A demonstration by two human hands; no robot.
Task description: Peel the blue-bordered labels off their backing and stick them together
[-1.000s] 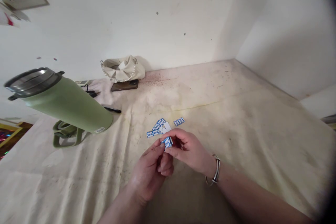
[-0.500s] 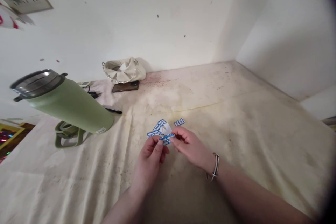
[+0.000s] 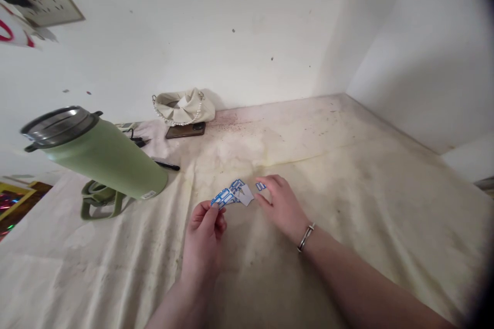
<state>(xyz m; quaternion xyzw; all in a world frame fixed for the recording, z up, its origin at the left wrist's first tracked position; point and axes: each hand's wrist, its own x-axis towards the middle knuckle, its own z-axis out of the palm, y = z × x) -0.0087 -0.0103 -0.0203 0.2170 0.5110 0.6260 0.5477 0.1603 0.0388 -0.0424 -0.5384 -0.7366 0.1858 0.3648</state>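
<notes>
My left hand pinches a small blue-and-white printed paper piece between thumb and fingers. The far end of that piece overlaps a little pile of similar blue-and-white pieces on the cloth. White blank-looking paper bits lie on the pile. My right hand, with a silver bangle at the wrist, is open, thumb and fingers apart. Its fingertips are over a separate small blue-edged piece, partly covering it; whether they touch it I cannot tell.
A tall green tumbler stands at the left, beside a green lid with a handle. A black pen, a phone and a cream bag with a pearl chain lie farther back on the cream tablecloth, near the wall.
My hands have moved apart. The left has drawn left with the blue-and-white piece. The right has let go of it, opened and moved slightly right to the separate piece.
</notes>
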